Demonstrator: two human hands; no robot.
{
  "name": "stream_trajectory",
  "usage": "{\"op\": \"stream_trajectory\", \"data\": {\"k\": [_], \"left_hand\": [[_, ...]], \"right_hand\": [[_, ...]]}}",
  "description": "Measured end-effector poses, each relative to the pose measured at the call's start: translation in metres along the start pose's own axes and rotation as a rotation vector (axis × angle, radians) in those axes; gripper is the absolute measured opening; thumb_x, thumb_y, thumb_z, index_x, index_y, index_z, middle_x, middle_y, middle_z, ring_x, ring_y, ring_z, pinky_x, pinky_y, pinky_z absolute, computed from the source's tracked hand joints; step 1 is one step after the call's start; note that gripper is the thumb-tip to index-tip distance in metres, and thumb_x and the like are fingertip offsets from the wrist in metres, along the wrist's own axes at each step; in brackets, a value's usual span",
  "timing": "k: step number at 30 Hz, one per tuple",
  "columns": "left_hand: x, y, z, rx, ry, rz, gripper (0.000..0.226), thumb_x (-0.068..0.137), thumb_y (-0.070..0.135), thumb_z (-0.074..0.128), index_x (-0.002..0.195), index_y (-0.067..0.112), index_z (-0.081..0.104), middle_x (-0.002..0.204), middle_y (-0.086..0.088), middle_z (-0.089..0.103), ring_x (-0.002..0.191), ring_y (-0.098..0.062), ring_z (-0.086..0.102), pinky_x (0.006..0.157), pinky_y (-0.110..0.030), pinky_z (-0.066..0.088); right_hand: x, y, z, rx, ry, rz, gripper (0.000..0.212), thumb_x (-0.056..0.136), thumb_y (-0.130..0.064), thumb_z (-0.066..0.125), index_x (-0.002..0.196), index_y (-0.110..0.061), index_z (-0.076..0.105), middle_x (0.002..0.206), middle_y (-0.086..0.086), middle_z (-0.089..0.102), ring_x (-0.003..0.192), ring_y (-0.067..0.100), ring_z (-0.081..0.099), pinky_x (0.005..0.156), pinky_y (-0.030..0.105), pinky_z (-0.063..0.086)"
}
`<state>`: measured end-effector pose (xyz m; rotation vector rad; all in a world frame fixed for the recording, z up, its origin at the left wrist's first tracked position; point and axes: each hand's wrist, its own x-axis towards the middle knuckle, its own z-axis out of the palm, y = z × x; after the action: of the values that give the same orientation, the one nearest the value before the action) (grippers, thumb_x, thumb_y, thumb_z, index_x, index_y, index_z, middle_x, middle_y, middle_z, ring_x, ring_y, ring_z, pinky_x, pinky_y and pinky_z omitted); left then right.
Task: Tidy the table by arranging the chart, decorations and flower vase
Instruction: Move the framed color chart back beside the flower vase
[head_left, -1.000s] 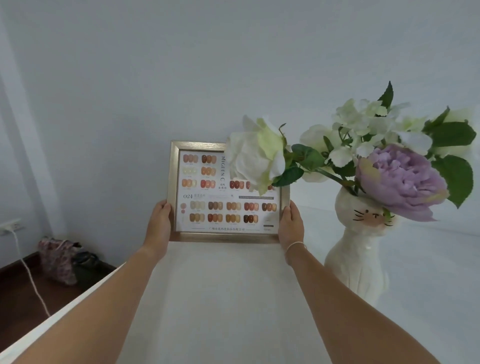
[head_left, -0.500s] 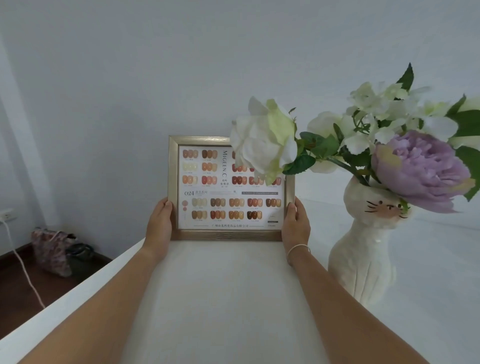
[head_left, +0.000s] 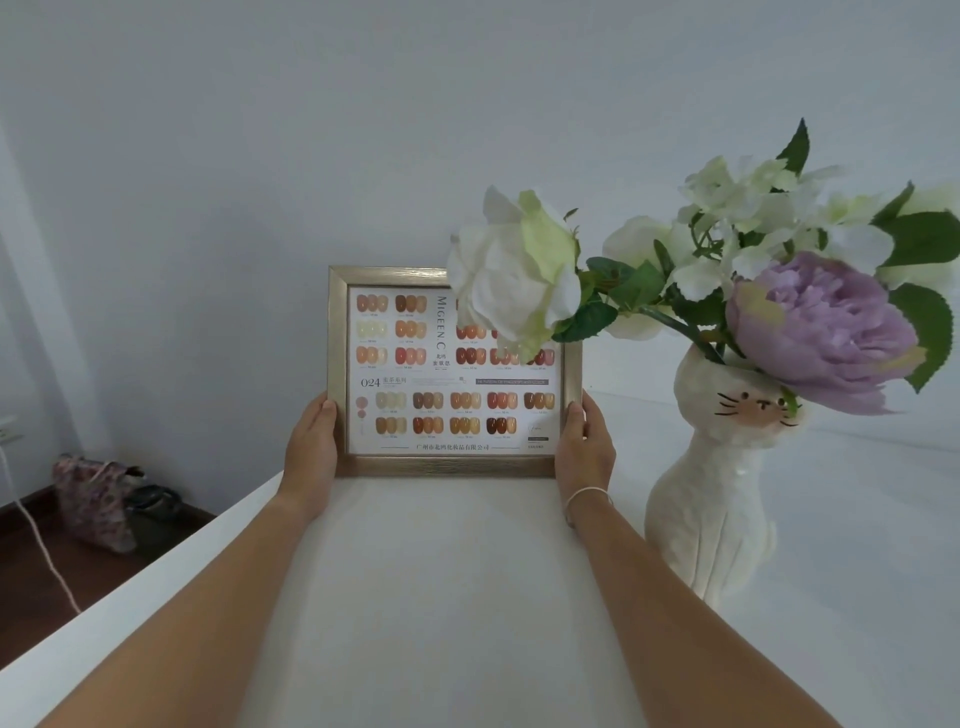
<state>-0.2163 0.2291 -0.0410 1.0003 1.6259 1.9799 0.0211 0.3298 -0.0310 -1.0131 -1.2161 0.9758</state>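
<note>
A gold-framed chart of nail colours (head_left: 415, 384) stands upright at the far edge of the white table (head_left: 426, 597), near the wall. My left hand (head_left: 311, 447) grips its lower left edge and my right hand (head_left: 584, 449) grips its lower right edge. To the right stands a white cat-shaped flower vase (head_left: 711, 499) holding white flowers and a purple bloom (head_left: 821, 332). A white rose (head_left: 511, 270) leans over and hides the chart's upper right corner.
The table's left edge (head_left: 156, 561) drops to a dark wooden floor, where a floral bag (head_left: 93, 493) lies against the wall and a white cable (head_left: 36, 535) hangs down. A plain white wall rises behind the table.
The chart now rests lower, at the far table edge, still held by both hands. The view has shifted, so the vase and flowers sit further right.
</note>
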Motion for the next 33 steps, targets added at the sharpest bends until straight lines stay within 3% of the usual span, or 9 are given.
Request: {"op": "stream_trajectory", "data": {"k": [2,5,8,12,16,18,22,29,33], "left_hand": [[-0.003,0.002,0.003,0.018,0.011,0.016,0.030,0.096,0.031,0.031,0.108,0.030,0.058,0.106,0.005,0.066,0.101,-0.010,0.060,0.085,-0.029,0.047],[-0.011,0.007,0.005,0.051,0.054,0.039,0.024,0.096,0.034,0.032,0.095,0.042,0.055,0.094,0.019,0.062,0.090,0.001,0.058,0.070,-0.018,0.042],[-0.020,0.009,0.003,0.080,0.082,0.041,0.024,0.094,0.037,0.035,0.109,0.035,0.053,0.097,0.021,0.060,0.094,0.000,0.057,0.073,-0.016,0.040],[-0.038,0.013,-0.002,0.144,0.097,0.040,0.042,0.094,0.036,0.034,0.134,0.022,0.042,0.132,0.001,0.050,0.124,-0.018,0.045,0.102,-0.031,0.035],[-0.063,0.020,-0.006,0.237,0.126,0.030,0.045,0.096,0.031,0.033,0.139,0.020,0.034,0.148,-0.002,0.036,0.136,-0.020,0.031,0.104,-0.030,0.023],[-0.079,0.024,-0.009,0.261,0.120,0.036,0.044,0.096,0.030,0.033,0.139,0.020,0.035,0.148,-0.003,0.036,0.135,-0.020,0.032,0.101,-0.027,0.022],[-0.113,0.034,-0.012,0.295,0.101,0.029,0.040,0.097,0.029,0.033,0.136,0.020,0.040,0.145,-0.003,0.040,0.129,-0.017,0.037,0.098,-0.025,0.023],[-0.177,0.053,-0.007,0.391,0.002,0.081,0.036,0.096,0.026,0.039,0.130,0.019,0.048,0.139,-0.004,0.048,0.111,-0.008,0.042,0.095,-0.024,0.029],[-0.210,0.061,0.012,0.489,-0.119,0.143,0.033,0.095,0.024,0.042,0.127,0.022,0.050,0.136,-0.003,0.051,0.107,-0.011,0.048,0.093,-0.025,0.033]], "right_hand": [[-0.002,-0.001,-0.002,-0.006,0.000,0.004,0.039,0.096,-0.031,0.036,0.134,-0.028,0.041,0.111,-0.006,0.053,0.099,0.013,0.050,0.065,0.011,0.039],[-0.008,-0.004,-0.006,-0.038,-0.020,-0.021,0.043,0.095,-0.033,0.039,0.137,-0.030,0.035,0.120,0.000,0.052,0.105,0.016,0.052,0.086,0.026,0.047],[-0.016,-0.004,-0.012,-0.104,-0.019,-0.071,0.047,0.094,-0.033,0.040,0.140,-0.028,0.030,0.135,0.003,0.044,0.119,0.019,0.048,0.098,0.031,0.043],[-0.032,-0.004,-0.021,-0.241,-0.048,-0.169,0.049,0.094,-0.030,0.040,0.141,-0.024,0.028,0.146,0.002,0.033,0.132,0.016,0.034,0.097,0.021,0.025],[-0.053,-0.010,-0.035,-0.258,-0.128,-0.169,0.047,0.093,-0.030,0.041,0.139,-0.028,0.030,0.145,-0.003,0.033,0.123,0.007,0.037,0.098,0.019,0.023],[-0.069,-0.014,-0.043,-0.276,-0.174,-0.209,0.046,0.093,-0.029,0.042,0.138,-0.028,0.032,0.141,-0.003,0.039,0.111,0.000,0.039,0.097,0.020,0.029],[-0.099,-0.022,-0.061,-0.326,-0.256,-0.250,0.047,0.092,-0.026,0.043,0.138,-0.027,0.033,0.139,0.000,0.043,0.127,0.011,0.040,0.101,0.021,0.030],[-0.144,-0.041,-0.113,-0.386,-0.381,-0.313,0.044,0.092,-0.027,0.046,0.135,-0.023,0.039,0.135,-0.002,0.047,0.124,0.015,0.045,0.107,0.031,0.037],[-0.158,-0.048,-0.155,-0.446,-0.422,-0.371,0.043,0.091,-0.027,0.050,0.133,-0.024,0.042,0.134,-0.005,0.049,0.121,0.010,0.047,0.101,0.020,0.035]]}}
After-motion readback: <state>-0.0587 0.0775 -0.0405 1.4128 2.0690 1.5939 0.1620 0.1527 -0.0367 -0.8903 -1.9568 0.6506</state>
